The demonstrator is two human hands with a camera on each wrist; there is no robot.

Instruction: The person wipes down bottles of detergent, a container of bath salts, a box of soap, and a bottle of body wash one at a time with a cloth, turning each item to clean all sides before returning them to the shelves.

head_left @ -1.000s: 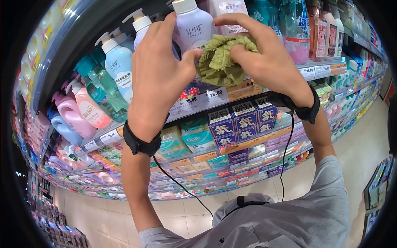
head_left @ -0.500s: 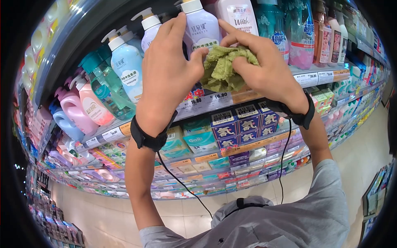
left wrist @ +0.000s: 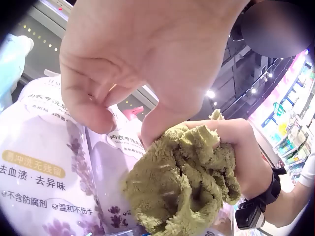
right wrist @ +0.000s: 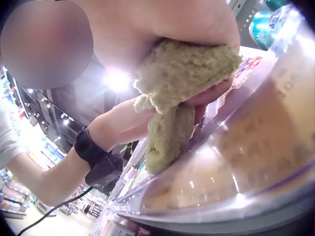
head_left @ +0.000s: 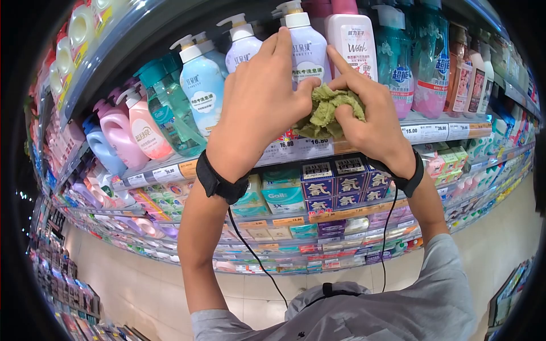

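Note:
A crumpled green cloth [head_left: 327,111] is gripped by my right hand [head_left: 372,116], its thumb pressed into the folds and its index finger raised at the right side of a lilac pump bottle [head_left: 308,50]. My left hand [head_left: 261,102] is on the bottle's other side, index fingertip by its shoulder, thumb touching the cloth [left wrist: 179,179]. Two lilac bottles stand beside the left hand [left wrist: 142,54] in the left wrist view; its fingers are bent loosely near them. The right wrist view shows the cloth [right wrist: 184,73] held under the right hand [right wrist: 172,22], above the shelf's edge.
Left of the hands stand a blue pump bottle [head_left: 202,88], a green bottle [head_left: 173,113] and pink ones. A white bottle [head_left: 351,45] and several coloured ones stand to the right. Price labels [head_left: 435,132] line the shelf edge; boxes [head_left: 350,176] sit below.
The head view has shifted, so shelf and bottles appear further right and lower. The hands have drawn closer together, and the left thumb now overlaps the cloth's left side. The right hand still grips the cloth.

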